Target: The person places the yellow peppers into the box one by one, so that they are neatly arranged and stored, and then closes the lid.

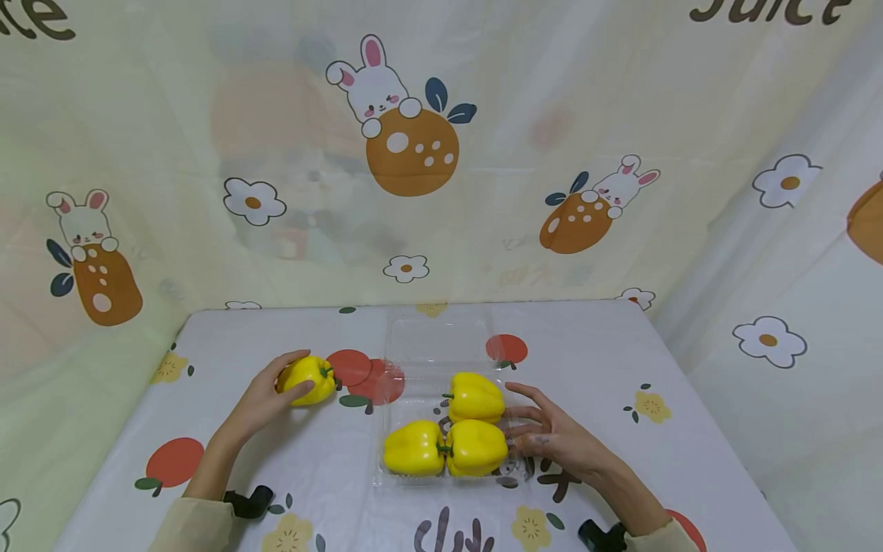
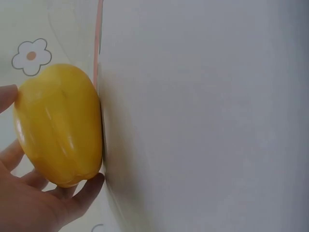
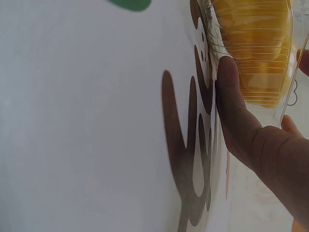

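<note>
I barely make out the clear container [image 1: 421,399] holding three yellow peppers [image 1: 414,448]. Left of it, the left hand [image 1: 264,395] curls round a fourth pepper [image 1: 303,378], part-hidden; the right hand's [image 1: 555,437] loosely spread fingers touch the container.

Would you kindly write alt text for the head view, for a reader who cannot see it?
A person's left hand grips a yellow bell pepper left of a clear plastic container holding three more yellow peppers. The right hand touches the container's right side. Behind the patterned tablecloth hangs a backdrop printed with rabbits.
</note>
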Tool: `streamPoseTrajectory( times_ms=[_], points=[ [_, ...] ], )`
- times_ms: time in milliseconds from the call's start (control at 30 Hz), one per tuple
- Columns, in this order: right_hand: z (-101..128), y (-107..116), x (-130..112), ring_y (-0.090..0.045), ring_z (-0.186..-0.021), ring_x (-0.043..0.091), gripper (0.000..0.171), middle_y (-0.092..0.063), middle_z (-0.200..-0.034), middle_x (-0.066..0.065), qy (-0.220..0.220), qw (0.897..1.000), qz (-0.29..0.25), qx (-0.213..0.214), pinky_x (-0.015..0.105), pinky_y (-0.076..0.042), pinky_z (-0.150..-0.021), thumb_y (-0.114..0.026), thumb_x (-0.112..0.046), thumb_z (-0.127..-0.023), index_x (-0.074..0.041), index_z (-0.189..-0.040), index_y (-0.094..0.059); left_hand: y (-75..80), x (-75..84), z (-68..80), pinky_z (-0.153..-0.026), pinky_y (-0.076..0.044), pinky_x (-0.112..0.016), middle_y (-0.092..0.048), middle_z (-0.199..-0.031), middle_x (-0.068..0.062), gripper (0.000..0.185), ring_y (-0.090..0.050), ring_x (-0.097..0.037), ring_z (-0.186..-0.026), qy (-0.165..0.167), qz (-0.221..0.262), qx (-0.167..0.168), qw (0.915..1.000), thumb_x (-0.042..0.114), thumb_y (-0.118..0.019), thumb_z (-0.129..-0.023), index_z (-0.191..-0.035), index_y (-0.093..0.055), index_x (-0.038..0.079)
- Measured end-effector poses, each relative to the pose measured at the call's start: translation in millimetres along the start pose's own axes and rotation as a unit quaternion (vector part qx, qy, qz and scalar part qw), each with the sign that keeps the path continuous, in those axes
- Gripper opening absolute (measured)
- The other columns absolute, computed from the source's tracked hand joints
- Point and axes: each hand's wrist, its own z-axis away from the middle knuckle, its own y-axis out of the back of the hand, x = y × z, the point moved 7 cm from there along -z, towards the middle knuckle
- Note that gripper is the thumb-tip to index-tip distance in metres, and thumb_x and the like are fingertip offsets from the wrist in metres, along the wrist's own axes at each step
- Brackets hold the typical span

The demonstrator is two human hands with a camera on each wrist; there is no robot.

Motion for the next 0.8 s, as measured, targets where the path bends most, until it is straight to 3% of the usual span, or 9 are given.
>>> streamPoseTrajectory(
  times_ms=[300,800],
  points=[
    [-0.3,-0.1,-0.4,-0.064,-0.130,0.033,0.094,-0.038,-0.161,0.035,-0.005,1.000,0.003,0.006,0.046,-0.059,-0.106,-0.074,-0.012,-0.096,-0.021,-0.169,-0.016,0.8,-0.1,1.0,-0.118,-0.042,-0.066,-0.046,-0.162,-0.023,0.065,-0.048,-0.043,-0.139,0.009,0.004,0.008,0.9999,0.033,-0.071,-0.101,-0.156,-0.047,0.008],
    [-1.6,0.3,2.8,-0.064,-0.129,0.032,0.093,-0.038,-0.161,0.034,-0.011,1.000,0.000,0.009,0.047,-0.059,-0.106,-0.074,-0.013,-0.096,-0.021,-0.169,-0.016,2.2,2.7,1.3,-0.116,-0.045,-0.063,-0.050,-0.159,-0.023,0.065,-0.050,-0.041,-0.136,0.021,-0.005,0.012,0.9997,0.036,-0.072,-0.100,-0.155,-0.051,0.011]
  ],
)
